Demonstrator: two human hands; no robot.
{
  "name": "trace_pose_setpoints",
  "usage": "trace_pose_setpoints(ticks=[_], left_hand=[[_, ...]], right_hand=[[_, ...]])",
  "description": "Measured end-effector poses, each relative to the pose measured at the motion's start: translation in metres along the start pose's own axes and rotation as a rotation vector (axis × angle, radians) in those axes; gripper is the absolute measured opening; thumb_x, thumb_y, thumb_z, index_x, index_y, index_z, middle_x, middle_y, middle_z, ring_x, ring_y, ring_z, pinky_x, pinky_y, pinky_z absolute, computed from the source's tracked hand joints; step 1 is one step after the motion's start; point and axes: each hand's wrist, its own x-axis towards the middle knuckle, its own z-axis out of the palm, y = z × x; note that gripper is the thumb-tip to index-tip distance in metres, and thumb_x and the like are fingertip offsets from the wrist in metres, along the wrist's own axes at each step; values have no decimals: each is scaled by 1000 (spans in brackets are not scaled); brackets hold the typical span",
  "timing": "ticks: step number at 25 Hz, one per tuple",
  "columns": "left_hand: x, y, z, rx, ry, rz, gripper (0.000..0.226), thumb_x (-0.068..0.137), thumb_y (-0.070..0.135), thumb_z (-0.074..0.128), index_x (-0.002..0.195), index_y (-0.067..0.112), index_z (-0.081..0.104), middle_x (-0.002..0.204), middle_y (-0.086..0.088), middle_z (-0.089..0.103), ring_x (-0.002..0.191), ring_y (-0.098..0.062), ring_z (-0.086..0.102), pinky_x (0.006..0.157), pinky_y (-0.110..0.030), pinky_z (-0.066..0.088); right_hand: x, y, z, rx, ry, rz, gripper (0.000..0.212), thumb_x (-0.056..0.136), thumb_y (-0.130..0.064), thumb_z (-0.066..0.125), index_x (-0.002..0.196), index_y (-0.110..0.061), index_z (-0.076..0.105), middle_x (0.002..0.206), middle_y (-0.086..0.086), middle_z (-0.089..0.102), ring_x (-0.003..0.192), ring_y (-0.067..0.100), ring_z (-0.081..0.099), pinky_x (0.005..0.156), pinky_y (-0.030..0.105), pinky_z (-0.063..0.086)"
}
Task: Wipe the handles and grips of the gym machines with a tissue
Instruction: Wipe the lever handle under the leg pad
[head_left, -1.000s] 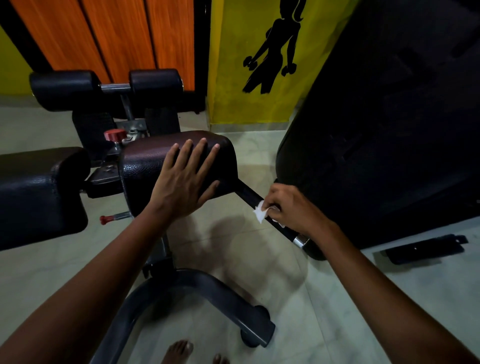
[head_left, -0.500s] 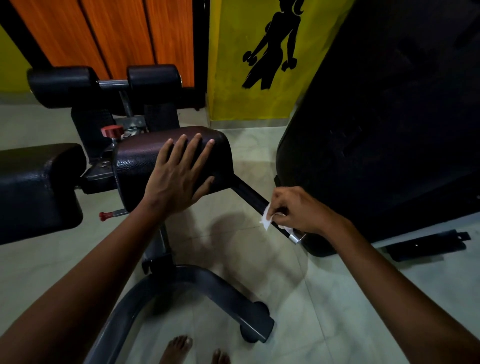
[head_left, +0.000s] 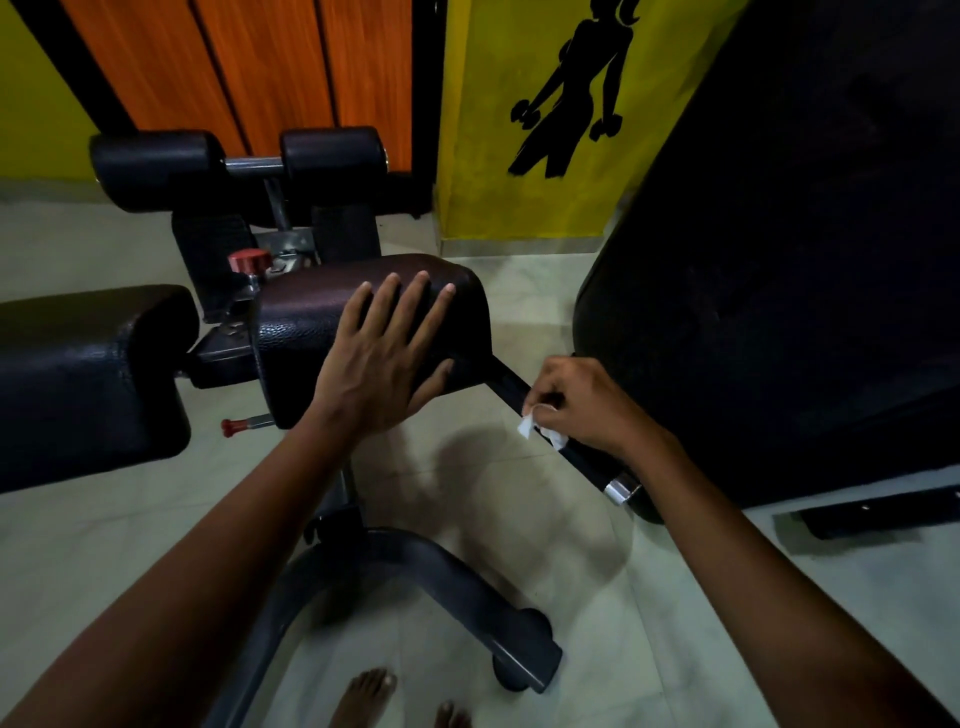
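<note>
- Far-left pad (head_left: 88, 374), black, at 9 o'clock in the head view; nothing touches it.
- Red knob (head_left: 249, 260) at 11 o'clock of the brown pad (head_left: 322, 332), beside the frame post.
- Left hand (head_left: 384, 358) lies flat on the brown pad, fingers straight and spread, thumb at its lower edge; it grips nothing.
- Handle (head_left: 511, 387), a black bar, runs from under the pad toward 4 o'clock and ends in a chrome cap (head_left: 621, 489).
- Right hand (head_left: 587, 405) is curled round the handle about mid-length, pinching the tissue (head_left: 540, 428) against the bar; white corners poke out at 8 o'clock of the fist.
- Judgement: keep the flat hand bracing; wrap the tissue fully round, then draw it toward the cap, twisting so the underside is wiped too.
- Large black pad (head_left: 779, 260) stands at 3 o'clock, just behind the right hand.
</note>
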Motion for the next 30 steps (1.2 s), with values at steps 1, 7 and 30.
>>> trace_pose_setpoints(ticks=[1, 7, 30], left_hand=[[0, 0, 1, -2, 4, 1, 73, 94, 57, 24, 153, 14, 17, 151, -19, 32, 135, -40, 34, 111, -51, 22], [0, 0, 5, -7, 36, 3, 72, 95, 57, 23, 153, 15, 18, 151, -19, 33, 135, -40, 35, 110, -51, 25], [0, 0, 9, 9, 51, -6, 72, 96, 58, 21, 153, 16, 17, 153, -18, 31, 136, -40, 36, 110, -51, 27]], right_hand=[[11, -2, 4, 22, 20, 2, 17, 74, -6, 60, 68, -14, 73, 74, -7, 59, 62, 7, 60, 57, 17, 44], [59, -4, 32, -67, 237, -50, 3, 73, -2, 65, 75, -3, 64, 81, 9, 58, 74, 25, 56, 60, 23, 31], [16, 14, 28, -870, -45, -797, 9, 72, 0, 70, 76, -8, 67, 88, 5, 61, 83, 22, 58, 62, 33, 51]])
